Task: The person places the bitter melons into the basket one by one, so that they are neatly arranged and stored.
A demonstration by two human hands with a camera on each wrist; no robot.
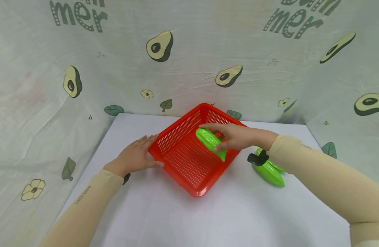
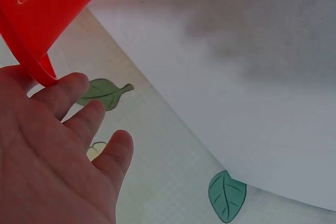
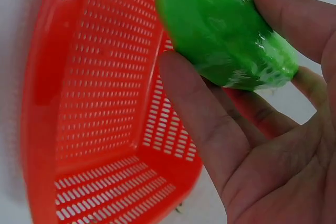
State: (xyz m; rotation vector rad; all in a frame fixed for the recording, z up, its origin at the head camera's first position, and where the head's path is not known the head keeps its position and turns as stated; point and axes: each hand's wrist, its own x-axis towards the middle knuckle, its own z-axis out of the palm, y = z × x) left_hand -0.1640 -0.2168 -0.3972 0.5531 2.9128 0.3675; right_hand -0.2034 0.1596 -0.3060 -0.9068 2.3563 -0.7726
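Right hand (image 1: pixel 235 137) grips green vegetable (image 1: pixel 210 141) over red basket (image 1: pixel 189 161); left hand (image 1: pixel 135 158), flat, steadies rim near tabletop's (image 1: pixel 208 212) far edge; placing step; release needed next.

A staged tabletop booth: white table (image 1: pixel 164 212) walled by avocado-print cloth (image 1: pixel 84 68)

In the head view the right hand (image 1: pixel 238 137) is covering part of the green toy vegetable (image 1: pixel 210 141), so its far side is not showing. Behind the right sleeve (image 1: pixel 319 171), more green pieces (image 1: pixel 269 173) are lying on the table; the sleeve and a black wrist strap (image 1: pixel 258 159) are hiding part of them, and their number is not clear. In the left wrist view the picture edge is cutting off the red basket (image 2: pixel 47 9) and most of the left hand (image 2: pixel 58 150). In the right wrist view the toy's top end is running out of the frame.
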